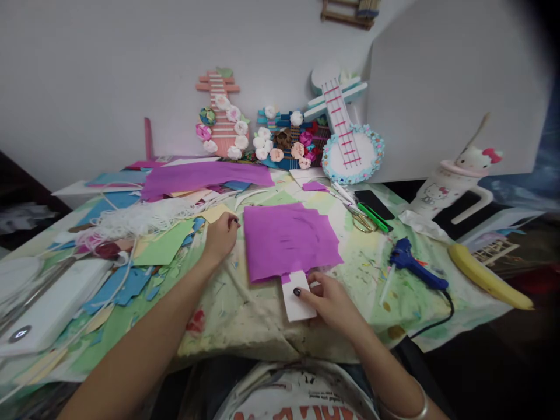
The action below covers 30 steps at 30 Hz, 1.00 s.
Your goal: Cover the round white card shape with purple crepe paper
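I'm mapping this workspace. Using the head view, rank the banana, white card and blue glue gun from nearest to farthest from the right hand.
1. White card: under the right hand's thumb.
2. Blue glue gun: to its right.
3. Banana: farther right, past the glue gun.

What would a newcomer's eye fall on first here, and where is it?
Probably the purple paper in the middle of the table, where the right hand grips a white card at the paper's near edge. Next, the white guitar by the back wall and the yellow banana at the far right.
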Each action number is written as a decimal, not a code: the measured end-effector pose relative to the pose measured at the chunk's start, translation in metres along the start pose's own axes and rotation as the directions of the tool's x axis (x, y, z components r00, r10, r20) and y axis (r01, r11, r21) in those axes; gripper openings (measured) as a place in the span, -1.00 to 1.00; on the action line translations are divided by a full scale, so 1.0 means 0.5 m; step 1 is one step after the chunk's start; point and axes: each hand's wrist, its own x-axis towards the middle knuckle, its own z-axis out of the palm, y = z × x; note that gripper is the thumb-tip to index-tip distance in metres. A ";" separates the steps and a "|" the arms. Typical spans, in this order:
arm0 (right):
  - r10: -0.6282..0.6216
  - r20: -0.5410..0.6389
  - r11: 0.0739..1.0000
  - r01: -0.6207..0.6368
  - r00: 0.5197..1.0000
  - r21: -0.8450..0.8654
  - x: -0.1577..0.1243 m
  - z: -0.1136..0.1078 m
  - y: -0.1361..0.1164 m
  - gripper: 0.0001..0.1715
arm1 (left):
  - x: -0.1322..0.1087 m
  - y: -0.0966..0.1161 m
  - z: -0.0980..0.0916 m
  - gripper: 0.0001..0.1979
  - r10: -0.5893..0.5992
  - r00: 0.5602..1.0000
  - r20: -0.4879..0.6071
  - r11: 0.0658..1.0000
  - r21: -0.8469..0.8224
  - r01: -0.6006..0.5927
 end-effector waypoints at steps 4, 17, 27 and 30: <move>-0.008 -0.025 0.953 0.015 1.000 0.303 0.035 0.016 0.007 -0.63 | 0.001 0.000 -0.004 -0.84 -0.041 0.999 -0.023 0.996 -0.083 0.039; -0.258 -0.139 0.837 0.293 0.956 0.462 0.097 0.015 -0.099 -0.51 | -0.059 0.085 -0.054 -0.58 0.086 0.989 -0.117 0.921 -0.370 -0.124; -0.369 -0.157 0.773 0.396 0.916 0.496 0.169 0.042 -0.114 -0.47 | -0.078 0.109 -0.032 -0.53 0.038 0.936 0.349 0.608 -0.752 0.256; -0.375 -0.117 0.777 0.381 0.919 0.500 0.172 0.065 -0.099 -0.49 | -0.081 0.124 -0.020 -0.62 -0.003 0.933 0.359 0.289 -0.893 0.345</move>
